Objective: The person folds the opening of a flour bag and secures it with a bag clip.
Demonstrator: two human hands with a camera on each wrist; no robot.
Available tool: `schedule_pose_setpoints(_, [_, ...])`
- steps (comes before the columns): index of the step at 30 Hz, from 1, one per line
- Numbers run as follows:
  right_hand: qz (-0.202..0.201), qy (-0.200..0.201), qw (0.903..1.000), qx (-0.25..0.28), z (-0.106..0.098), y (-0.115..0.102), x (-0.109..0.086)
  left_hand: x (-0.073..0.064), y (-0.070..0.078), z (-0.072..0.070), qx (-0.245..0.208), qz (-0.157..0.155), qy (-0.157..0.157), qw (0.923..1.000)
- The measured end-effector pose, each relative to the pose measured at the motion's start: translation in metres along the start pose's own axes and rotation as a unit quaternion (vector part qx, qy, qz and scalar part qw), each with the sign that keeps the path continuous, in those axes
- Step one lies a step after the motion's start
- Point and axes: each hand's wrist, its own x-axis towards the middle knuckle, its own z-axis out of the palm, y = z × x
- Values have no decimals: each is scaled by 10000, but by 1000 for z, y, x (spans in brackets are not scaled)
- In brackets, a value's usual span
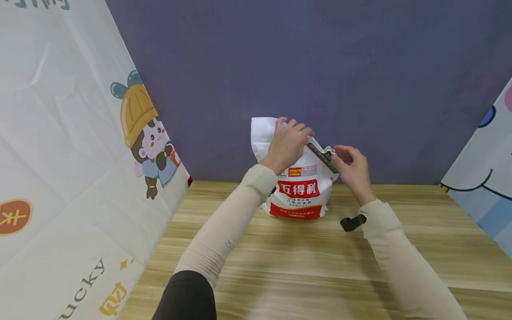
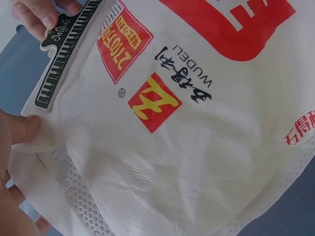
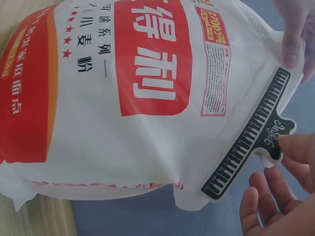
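Note:
A white flour bag (image 1: 298,205) with red printed panels stands upright on the table, its top folded at a slant. Across the fold sits a black-and-white bag clip (image 3: 246,140) patterned like piano keys and marked "Music". My left hand (image 1: 289,144) grips the bag's top edge just left of the clip, thumb on the near side. In the right wrist view, my right hand (image 3: 285,191) pinches the clip's handle between thumb and finger, other fingers curled below. The left wrist view shows the clip (image 2: 64,49) lying along the bag's edge between both hands.
The wood-grain table (image 1: 256,266) stretches in front of the bag. A dark blue-grey panel (image 1: 320,66) rises close behind it. Printed white sheets stand on either side, with a cartoon figure (image 1: 150,138) on the left one. A black strap end (image 1: 352,223) sticks out from the right wrist.

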Motion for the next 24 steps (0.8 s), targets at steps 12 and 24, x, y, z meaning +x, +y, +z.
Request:
schedule_pose_setpoints(12, [228, 240, 9991, 256, -11, 16, -14, -4, -5, -2, -236, -58, 472, 9986])
schedule_pose_setpoints(24, [403, -9, 9979, 503, -16, 28, -26, -11, -12, -4, -684, -292, 1139, 9907])
